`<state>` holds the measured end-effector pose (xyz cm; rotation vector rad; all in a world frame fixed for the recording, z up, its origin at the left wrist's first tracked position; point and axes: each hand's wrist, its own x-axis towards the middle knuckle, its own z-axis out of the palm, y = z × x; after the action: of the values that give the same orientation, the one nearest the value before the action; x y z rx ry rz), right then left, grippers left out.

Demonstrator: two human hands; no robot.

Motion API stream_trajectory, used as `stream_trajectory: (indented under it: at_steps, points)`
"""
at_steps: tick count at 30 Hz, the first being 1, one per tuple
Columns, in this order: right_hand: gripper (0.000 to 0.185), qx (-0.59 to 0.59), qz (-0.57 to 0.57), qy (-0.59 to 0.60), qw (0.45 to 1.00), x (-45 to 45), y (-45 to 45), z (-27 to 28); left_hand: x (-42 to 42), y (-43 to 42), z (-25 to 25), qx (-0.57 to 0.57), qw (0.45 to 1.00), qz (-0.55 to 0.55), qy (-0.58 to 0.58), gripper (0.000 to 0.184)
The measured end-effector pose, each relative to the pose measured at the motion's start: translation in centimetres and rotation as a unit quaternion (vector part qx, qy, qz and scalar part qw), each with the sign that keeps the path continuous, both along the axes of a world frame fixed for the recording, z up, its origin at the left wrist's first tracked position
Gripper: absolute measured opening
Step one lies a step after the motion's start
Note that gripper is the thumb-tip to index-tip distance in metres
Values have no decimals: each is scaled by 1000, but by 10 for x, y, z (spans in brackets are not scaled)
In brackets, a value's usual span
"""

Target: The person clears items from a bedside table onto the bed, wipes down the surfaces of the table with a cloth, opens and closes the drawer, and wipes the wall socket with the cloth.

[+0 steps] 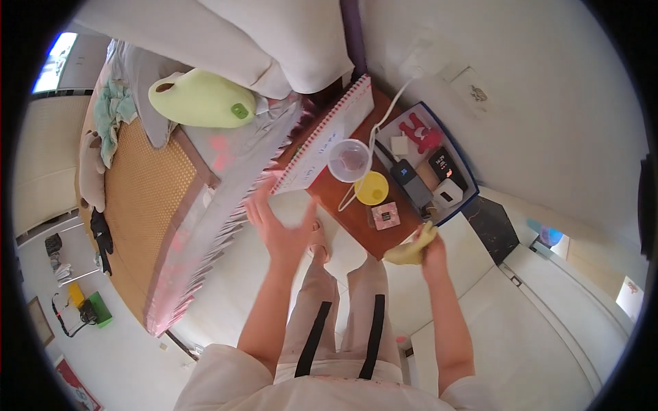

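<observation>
At centre, the left hand point(282, 236) is open, fingers spread, near the lower end of a white spiral-bound pad with red binding point(325, 147). Right of centre, the right hand point(434, 253) grips a pale yellow cloth point(409, 254) at the near edge of a reddish-brown wooden table point(384, 240). On the table, a clear plastic cup point(349, 160) sits beside a round yellow container point(371, 188) and a pink square packet point(386, 216). Toward the upper right, a blue-rimmed tray point(460, 155) holds a red toy figure point(423, 133) and small devices
</observation>
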<state>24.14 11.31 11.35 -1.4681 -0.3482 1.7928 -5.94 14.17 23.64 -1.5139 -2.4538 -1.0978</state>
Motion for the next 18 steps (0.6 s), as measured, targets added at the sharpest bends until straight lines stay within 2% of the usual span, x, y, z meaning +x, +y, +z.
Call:
stream_trajectory:
  at_steps: [2,3,4,5,6,8,9,10,12,14,15,16,17,18]
  points:
    - [30,-76,7,23,997,25,4,-11,-36,36,-7,-16,991,-57,123,39]
    - [33,-97,-20,-5,995,28,8,-6,-48,41,-19,-12,991,-57,122,39]
    - [36,-115,-47,-34,992,32,13,0,-58,43,-41,-97,989,-108,5,35]
    - [39,-135,-123,-152,971,41,10,-20,-65,41,-52,-181,964,-159,-111,32]
    - [39,-134,-125,-153,971,46,8,-32,-68,38,-52,-180,964,-160,-113,32]
    - [46,-98,-100,-244,960,56,5,-53,-71,28,-50,-223,958,-144,-109,29]
    - [56,-111,-38,-226,967,63,8,-73,-73,20,-51,-221,958,-145,-111,29]
    - [56,-109,-39,-227,967,74,12,-102,-77,8,-52,-198,967,-119,-109,27]
    - [44,-108,50,-151,981,90,20,-153,-83,-16,-50,-175,974,-93,-106,26]
    - [41,-93,41,-172,980,83,33,-151,-86,-38,-42,-141,976,-38,-158,23]
    - [40,-101,89,-198,971,80,43,-135,-87,-47,-39,-140,977,-37,-158,23]
    - [41,-108,138,-225,959,78,48,-120,-88,-56,-35,-157,964,13,-214,22]
    - [41,-108,141,-226,958,76,47,-108,-89,-66,-29,-173,946,63,-269,22]
    - [38,-119,122,-203,964,75,43,-96,-91,-74,-23,-171,945,66,-271,22]
